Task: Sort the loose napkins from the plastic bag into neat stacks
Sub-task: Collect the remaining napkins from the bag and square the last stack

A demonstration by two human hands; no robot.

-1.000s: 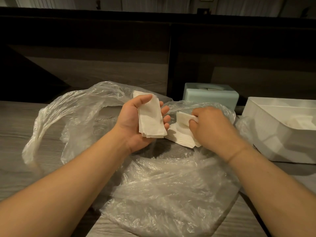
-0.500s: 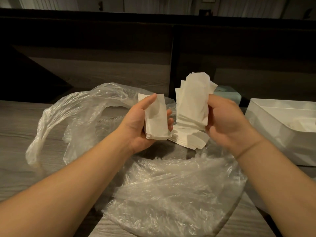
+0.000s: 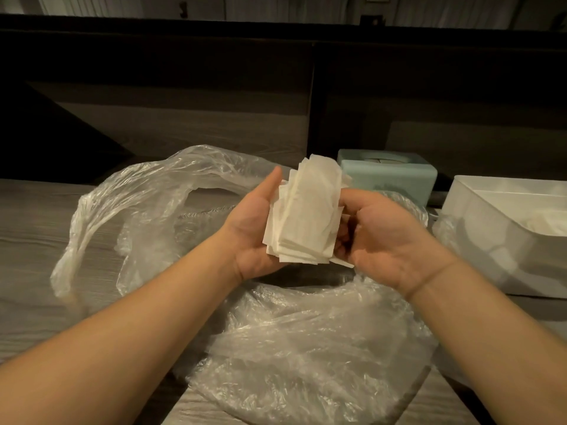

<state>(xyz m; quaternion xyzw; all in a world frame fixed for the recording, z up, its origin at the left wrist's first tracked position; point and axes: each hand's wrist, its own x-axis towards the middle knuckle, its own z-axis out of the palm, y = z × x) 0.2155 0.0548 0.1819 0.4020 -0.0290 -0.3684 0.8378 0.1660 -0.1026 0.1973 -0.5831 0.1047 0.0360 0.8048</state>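
Head cam: nearest is crumpled clear plastic bag, spread over grey wood-grain table, mouth open toward far side, handles trailing off to the L. Both forearms reach in above it. L hand palm up, thumb raised, cradles messy stack of white napkins w/ fingers hidden under the paper. R hand just beside it, fingers curled onto the stack's R edge, thumb on top, so both hands clamp the same bundle. Napkins uneven, corners sticking out top and bottom, held above bag opening, not touching table. Further back R: white plastic bin w/ some white paper inside, contents blurry. Behind hands: pale blue tissue box. Beyond that, dark wood panel wall.
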